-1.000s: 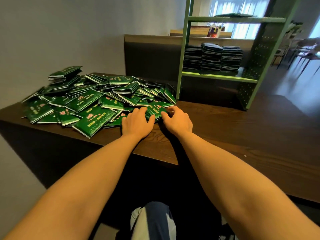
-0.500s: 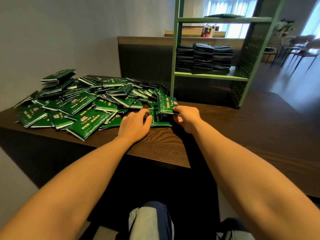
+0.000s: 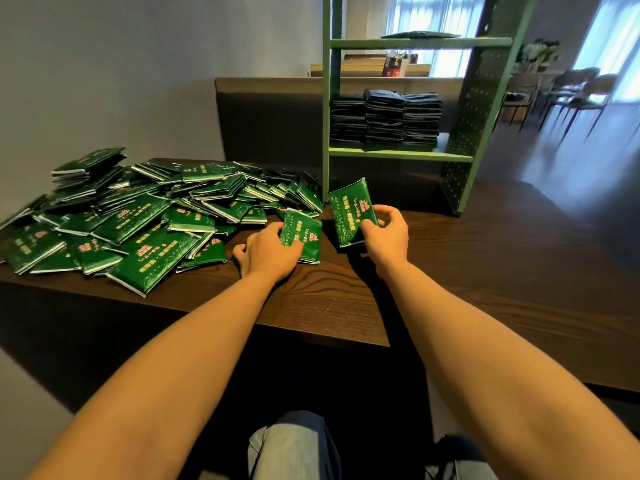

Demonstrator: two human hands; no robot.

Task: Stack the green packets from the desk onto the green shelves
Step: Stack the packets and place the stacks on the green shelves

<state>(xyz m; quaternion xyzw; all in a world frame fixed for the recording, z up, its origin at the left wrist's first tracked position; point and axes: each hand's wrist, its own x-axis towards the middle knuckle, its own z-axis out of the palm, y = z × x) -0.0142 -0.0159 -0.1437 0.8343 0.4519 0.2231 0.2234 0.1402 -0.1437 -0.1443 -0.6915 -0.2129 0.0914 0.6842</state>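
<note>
A loose pile of green packets (image 3: 138, 209) with red and yellow print covers the left half of the dark wooden desk (image 3: 467, 271). My right hand (image 3: 382, 237) holds one green packet (image 3: 349, 213) lifted off the desk, tilted upright. My left hand (image 3: 268, 252) grips another green packet (image 3: 303, 237) at the pile's right edge, low over the desk. The green shelves (image 3: 398, 154) stand on the desk behind my hands. Three stacks of packets (image 3: 384, 116) fill the middle shelf.
A flat packet (image 3: 419, 35) lies on the top shelf board. The perforated green side panel (image 3: 467, 133) closes the shelf's right side. A dark partition (image 3: 270, 123) rises behind the desk. Chairs (image 3: 575, 95) stand far right. My knees are under the desk edge.
My right hand has lifted its packet up and rightwards off the pile. My left hand has closed on a second packet and raised its edge. The view shifted left.
</note>
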